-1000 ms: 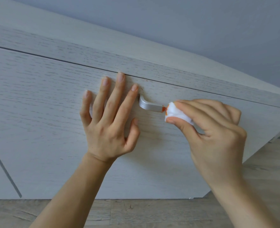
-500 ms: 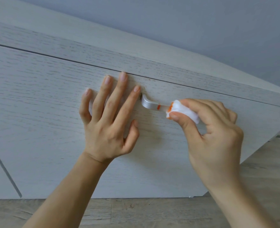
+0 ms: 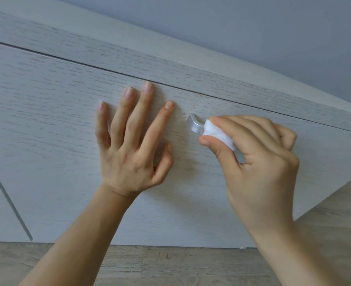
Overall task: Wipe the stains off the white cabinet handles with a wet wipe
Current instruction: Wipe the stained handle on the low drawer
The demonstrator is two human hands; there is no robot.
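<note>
Head view: left hand (image 3: 129, 153) lies flat and open on the cabinet door (image 3: 46, 124); right hand (image 3: 257, 162) pinches a balled wet wipe (image 3: 217, 134) against the metal handle (image 3: 195, 124). Wipe may, I judge, smear stain onto wood, where small specks (image 3: 186, 118) show. Count: two hands, one wipe, one handle

- The left hand (image 3: 129, 149) is lying flat on the cabinet door (image 3: 46, 124), fingers spread, just left of the handle (image 3: 195, 125).
- The right hand (image 3: 259, 162) is sitting right of the handle, pinching a wet wipe (image 3: 218, 135) against it.
- The floor (image 3: 170, 263) is running below the door.
- The wall (image 3: 253, 27) is rising behind the cabinet.
</note>
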